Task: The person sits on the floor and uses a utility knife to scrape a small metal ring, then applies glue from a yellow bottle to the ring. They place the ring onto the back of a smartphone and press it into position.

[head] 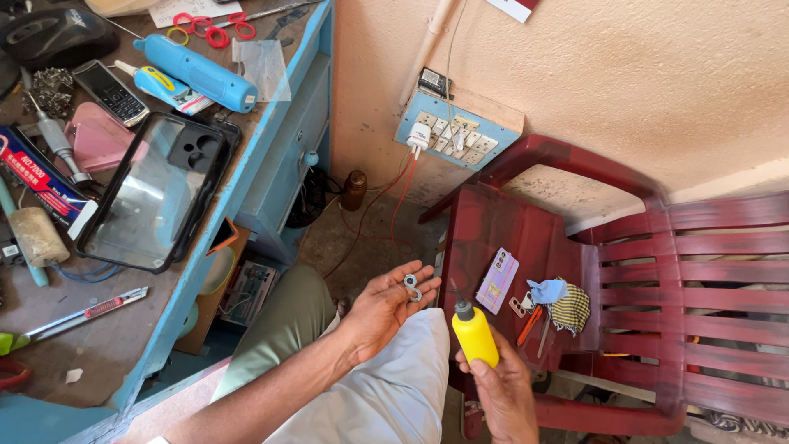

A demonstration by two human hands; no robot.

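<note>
My left hand (382, 308) lies palm up over my lap, and two small grey metal rings (411, 285) rest on its fingertips. My right hand (501, 390) grips a small yellow squeeze bottle (475, 335) with a thin black nozzle. The nozzle tip points up toward the rings and stands a short way to their right. Both hands hover in front of a dark red plastic chair (641, 271).
On the chair seat lie a purple phone case (497, 280), a blue cloth (547, 289), a checked cloth (571, 309) and small tools. A blue workbench (271, 107) at left holds a black phone case (156, 193), a blue tool (197, 72), a keypad phone (109, 92) and a cutter (86, 312). A switchboard (456, 131) hangs on the wall.
</note>
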